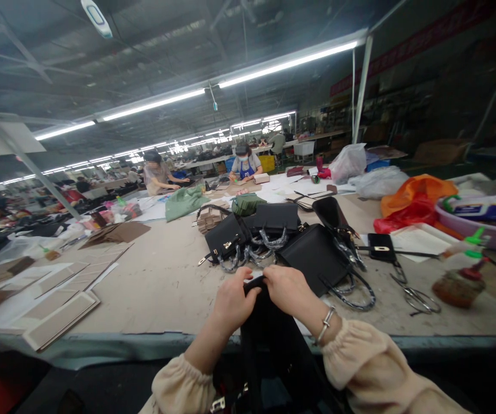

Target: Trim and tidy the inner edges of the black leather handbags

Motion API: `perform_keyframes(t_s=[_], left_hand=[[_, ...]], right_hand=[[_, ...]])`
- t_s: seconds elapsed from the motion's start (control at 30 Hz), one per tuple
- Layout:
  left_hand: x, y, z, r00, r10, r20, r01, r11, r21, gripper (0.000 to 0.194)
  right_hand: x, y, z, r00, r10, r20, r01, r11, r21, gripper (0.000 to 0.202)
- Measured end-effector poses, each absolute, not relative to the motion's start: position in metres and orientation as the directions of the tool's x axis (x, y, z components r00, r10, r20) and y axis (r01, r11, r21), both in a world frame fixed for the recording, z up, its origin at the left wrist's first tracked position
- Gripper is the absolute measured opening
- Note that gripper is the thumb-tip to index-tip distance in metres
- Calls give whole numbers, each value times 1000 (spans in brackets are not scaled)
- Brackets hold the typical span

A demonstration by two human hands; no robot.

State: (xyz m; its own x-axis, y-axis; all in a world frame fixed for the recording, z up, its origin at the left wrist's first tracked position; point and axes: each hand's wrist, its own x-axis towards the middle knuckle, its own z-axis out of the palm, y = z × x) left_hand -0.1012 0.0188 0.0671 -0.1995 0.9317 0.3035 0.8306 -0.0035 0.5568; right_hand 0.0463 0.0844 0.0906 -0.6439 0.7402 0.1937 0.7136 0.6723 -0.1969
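While both hands (234,296) grip a black bag (270,328) | handbags (312,256) lie beyond

A dark ceiling (153,52) spans a long hall, with strip lights (288,64) hung in a slanting row over the brown-topped counter (153,293). A pale post (362,89) stands at the right, near a red banner (407,50). Farther back are more counters (329,135), a white bin (304,150) and a yellow crate (267,163).

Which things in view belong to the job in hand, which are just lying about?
In the job:
black bag, held by left grip and right grip
probably the black handbags beyond it

Just lying about, it seems:
orange plastic bag
red plastic bag
purple basin
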Motion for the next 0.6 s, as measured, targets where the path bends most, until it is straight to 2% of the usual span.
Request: perform_keyframes(t_s=[0.17,0.4,0.6], left_hand=[[-113,0,67,-229,942,245,802,40,597,44],[-124,-3,73,-274,940,204,835,127,536,18],[-130,7,80,-272,945,180,832,137,537,13]], right_hand=[[46,85,90,-640,742,197,717,670,-195,20],[42,83,90,-645,739,194,714,674,-191,21],[39,82,89,-647,740,184,718,673,-178,20]])
